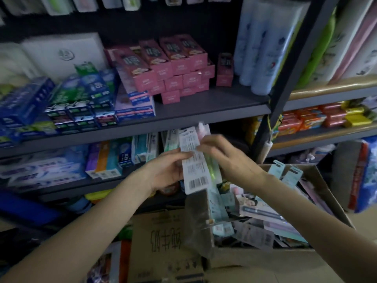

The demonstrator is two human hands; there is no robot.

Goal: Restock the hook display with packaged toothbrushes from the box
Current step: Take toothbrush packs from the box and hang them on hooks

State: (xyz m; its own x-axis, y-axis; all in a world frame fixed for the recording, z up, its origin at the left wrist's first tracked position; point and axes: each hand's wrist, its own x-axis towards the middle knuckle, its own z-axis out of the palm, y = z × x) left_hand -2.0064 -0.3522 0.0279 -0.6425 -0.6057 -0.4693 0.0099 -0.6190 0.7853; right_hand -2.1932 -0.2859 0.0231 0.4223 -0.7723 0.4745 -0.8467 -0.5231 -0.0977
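A stack of packaged toothbrushes [195, 164] stands upright between both hands, white printed backs with a barcode facing me, a green and a pink brush showing at its edges. My left hand [169, 170] grips the stack from the left, thumb across the front. My right hand [222, 154] pinches the packs from the right near the top. Below them the open cardboard box [326, 193] holds several more toothbrush packs [263, 213]. Hanging packages [130, 3] show along the top edge, blurred.
Grey shelves [204, 111] carry pink boxes [173, 64], blue and green toothpaste boxes [81, 94] and pale blue bottles [263, 48]. A dark upright post [285, 78] stands to the right of my hands. A second carton [163, 242] sits in front of the open box.
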